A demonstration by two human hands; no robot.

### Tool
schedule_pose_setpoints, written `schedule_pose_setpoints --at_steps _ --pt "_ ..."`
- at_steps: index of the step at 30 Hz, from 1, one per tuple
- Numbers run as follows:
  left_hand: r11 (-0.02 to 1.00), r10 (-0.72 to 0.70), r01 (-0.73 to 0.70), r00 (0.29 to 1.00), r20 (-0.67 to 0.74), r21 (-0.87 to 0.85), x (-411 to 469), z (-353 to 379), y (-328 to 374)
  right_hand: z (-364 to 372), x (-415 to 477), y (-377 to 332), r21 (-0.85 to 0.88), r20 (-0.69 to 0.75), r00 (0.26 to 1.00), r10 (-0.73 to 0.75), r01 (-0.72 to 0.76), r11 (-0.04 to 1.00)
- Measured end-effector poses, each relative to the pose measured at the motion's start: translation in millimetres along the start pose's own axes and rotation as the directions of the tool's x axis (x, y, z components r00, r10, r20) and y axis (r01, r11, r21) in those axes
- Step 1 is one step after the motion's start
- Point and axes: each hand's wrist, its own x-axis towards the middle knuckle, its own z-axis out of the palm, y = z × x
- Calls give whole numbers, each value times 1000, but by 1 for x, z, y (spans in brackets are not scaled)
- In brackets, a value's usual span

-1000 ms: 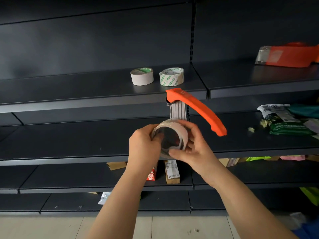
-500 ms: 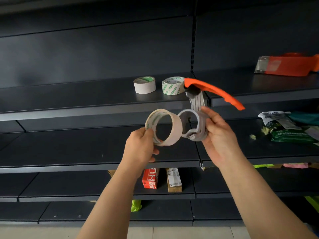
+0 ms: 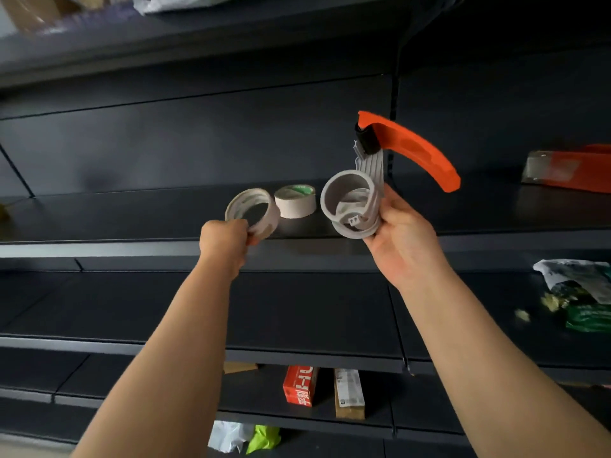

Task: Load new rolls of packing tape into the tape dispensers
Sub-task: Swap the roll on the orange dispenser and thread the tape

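Note:
My right hand point(image 3: 403, 239) grips a tape dispenser by its grey hub point(image 3: 345, 180), which is bare; its orange handle point(image 3: 416, 150) arcs up and to the right. My left hand point(image 3: 224, 239) pinches a thin, nearly empty tape ring point(image 3: 271, 213) by its lower edge, just left of the dispenser and apart from it. The ring hangs over the front of a dark shelf point(image 3: 132, 219), close to a fuller white roll of tape point(image 3: 296, 206) with green print that lies flat on it. A second orange dispenser point(image 3: 568, 168) lies on the same shelf level at the far right.
Another dark shelf juts out overhead. On the shelf below, at the right, lie crumpled green and white packets point(image 3: 582, 292) with crumbs. Lower still stand a red box point(image 3: 297, 385) and a brown box point(image 3: 348, 391).
The ring came off the dispenser's hub in my left hand and moved left and up beside the roll on the shelf. My right hand raised the dispenser. The view tilted upward.

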Motion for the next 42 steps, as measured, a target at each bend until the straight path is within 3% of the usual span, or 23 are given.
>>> schedule_pose_setpoints --at_steps 5,10,15,19,27,35,42 --pt "997 -70 72 992 -102 12 47 7 7 3 40 9 16 46 996 82 -83 996" --pt "996 -94 94 991 -92 2 62 18 15 18 75 23 37 115 985 132 -137 990" --pt "1000 23 -23 998 -58 4 48 -4 11 55 97 63 57 235 944 233 -253 966" --pt "997 63 -70 985 -159 -41 40 -63 0 102 98 113 15 348 880 323 -350 937" --pt "994 20 -59 933 -359 -97 60 -220 -30 236 80 221 3 416 776 474 -522 853" --pt "996 50 -78 894 -446 -45 98 -382 -57 371 68 324 50 419 770 481 -548 835" --pt "999 36 -47 898 -439 -14 139 -461 -77 429 75 388 -9 305 803 512 -535 845"
